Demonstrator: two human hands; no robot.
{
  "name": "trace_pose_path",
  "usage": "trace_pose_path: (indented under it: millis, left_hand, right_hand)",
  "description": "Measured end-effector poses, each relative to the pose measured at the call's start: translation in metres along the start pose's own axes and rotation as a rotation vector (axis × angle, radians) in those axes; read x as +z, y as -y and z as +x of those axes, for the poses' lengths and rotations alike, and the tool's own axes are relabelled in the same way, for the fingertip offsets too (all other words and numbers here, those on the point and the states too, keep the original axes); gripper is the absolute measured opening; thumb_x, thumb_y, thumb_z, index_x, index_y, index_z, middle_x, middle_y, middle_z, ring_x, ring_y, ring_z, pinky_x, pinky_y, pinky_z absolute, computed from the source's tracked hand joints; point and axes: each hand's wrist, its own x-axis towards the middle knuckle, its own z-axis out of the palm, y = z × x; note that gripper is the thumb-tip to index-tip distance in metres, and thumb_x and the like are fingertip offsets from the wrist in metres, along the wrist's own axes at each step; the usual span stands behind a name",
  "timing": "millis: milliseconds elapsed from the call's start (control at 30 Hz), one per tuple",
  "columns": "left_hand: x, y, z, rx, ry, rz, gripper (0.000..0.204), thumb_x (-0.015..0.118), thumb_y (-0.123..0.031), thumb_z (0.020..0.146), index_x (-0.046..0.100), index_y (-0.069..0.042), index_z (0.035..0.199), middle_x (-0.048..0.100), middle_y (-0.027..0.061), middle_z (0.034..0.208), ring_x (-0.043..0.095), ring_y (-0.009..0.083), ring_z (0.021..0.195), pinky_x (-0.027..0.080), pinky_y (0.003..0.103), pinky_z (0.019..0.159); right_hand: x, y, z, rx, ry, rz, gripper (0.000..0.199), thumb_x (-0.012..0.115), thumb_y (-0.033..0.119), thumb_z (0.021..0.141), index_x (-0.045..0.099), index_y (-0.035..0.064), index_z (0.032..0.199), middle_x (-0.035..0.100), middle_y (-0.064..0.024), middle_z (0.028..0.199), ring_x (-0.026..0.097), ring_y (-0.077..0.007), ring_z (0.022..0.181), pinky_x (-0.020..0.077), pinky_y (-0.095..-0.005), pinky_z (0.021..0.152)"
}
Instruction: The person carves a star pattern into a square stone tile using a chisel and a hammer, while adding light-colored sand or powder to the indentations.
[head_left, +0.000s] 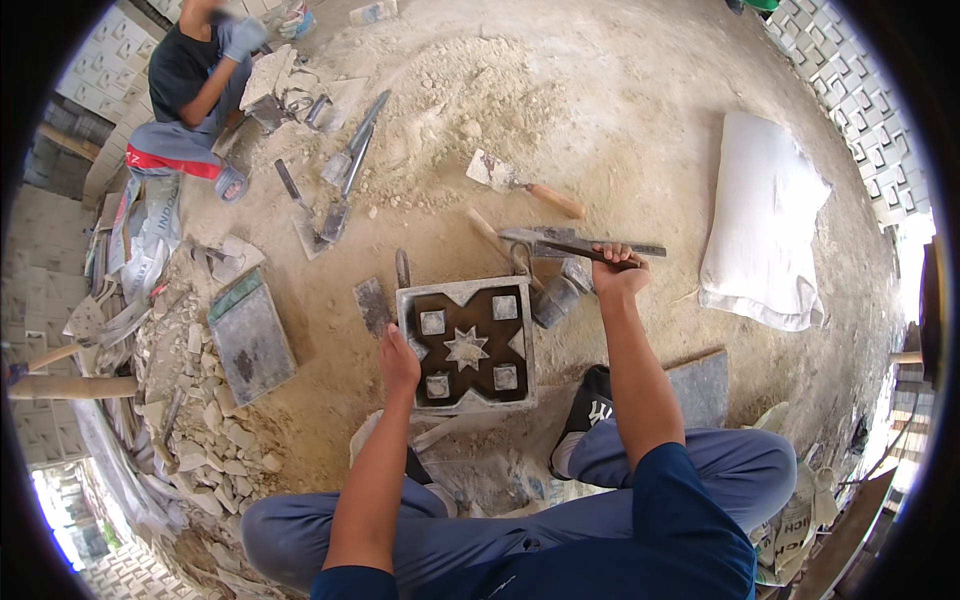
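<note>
Head view: left hand (398, 362) rests flat on square mould (466, 346); right hand's (618, 272) grip clamped on metal bar (590, 248).

Dusty ground (640, 110) under mould (466, 346), trowel (520, 184), sack (765, 222)

A square grey metal mould with a star pattern (467, 345) is steadied at its left edge by the left hand (398, 360). A long dark metal bar (585, 247) is gripped by the right hand (618, 272) just beyond the mould.
</note>
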Motion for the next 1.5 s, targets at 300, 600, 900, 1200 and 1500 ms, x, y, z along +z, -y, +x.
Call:
trace_pose_path:
  millis: [300, 600, 900, 1200, 1500]
  left_hand:
    - [0.002, -0.006, -0.001, -0.001, -0.004, 0.031, 0.064, 0.028, -0.045, 0.107, 0.054, 0.008, 0.131, 0.056, 0.0300, 0.133, 0.050, 0.0468, 0.126, 0.038, 0.048, 0.106]
    - [-0.002, -0.015, -0.003, 0.093, -0.041, 0.073, 0.055, 0.029, -0.039, 0.107, 0.059, 0.006, 0.117, 0.061, 0.0322, 0.114, 0.053, 0.0520, 0.110, 0.042, 0.053, 0.092]
    - [-0.002, -0.023, -0.006, 0.044, 0.003, 0.117, 0.055, 0.027, -0.039, 0.107, 0.059, 0.005, 0.115, 0.061, 0.0319, 0.113, 0.053, 0.0521, 0.109, 0.041, 0.053, 0.092]
    - [-0.010, -0.034, -0.006, -0.073, 0.056, 0.125, 0.053, 0.026, -0.040, 0.107, 0.058, 0.003, 0.111, 0.062, 0.0312, 0.106, 0.053, 0.0538, 0.102, 0.041, 0.055, 0.086]
    - [-0.016, -0.041, -0.005, -0.208, 0.233, 0.145, 0.062, 0.022, -0.045, 0.107, 0.051, 0.003, 0.134, 0.055, 0.0269, 0.133, 0.045, 0.0472, 0.124, 0.032, 0.049, 0.108]
  right_hand:
    - [-0.023, 0.035, 0.013, -0.768, -0.192, -1.408, 0.025, 0.054, 0.019, 0.092, 0.066, 0.0005, 0.081, 0.068, -0.0150, 0.086, 0.064, -0.0298, 0.084, 0.0465, -0.0422, 0.089]
    - [0.044, -0.039, 0.037, -0.858, 0.721, -2.219, 0.043, 0.068, 0.026, 0.090, 0.059, 0.0173, 0.131, 0.058, -0.0096, 0.137, 0.051, -0.0302, 0.129, 0.0395, -0.0489, 0.105]
    - [0.042, -0.058, 0.086, -0.655, 0.894, -2.732, 0.046, 0.064, 0.027, 0.093, 0.048, 0.0121, 0.134, 0.058, -0.0115, 0.126, 0.051, -0.0334, 0.126, 0.0420, -0.0530, 0.099]
    - [0.132, -0.114, 0.084, -0.371, 0.744, -2.446, 0.042, 0.052, 0.033, 0.099, 0.046, 0.0120, 0.134, 0.067, -0.0224, 0.115, 0.064, -0.0446, 0.101, 0.0512, -0.0549, 0.083]
    - [0.121, -0.151, 0.118, -0.273, 0.713, -2.530, 0.044, 0.047, 0.031, 0.099, 0.049, 0.0272, 0.143, 0.068, -0.0185, 0.119, 0.063, -0.0426, 0.109, 0.0508, -0.0530, 0.092]
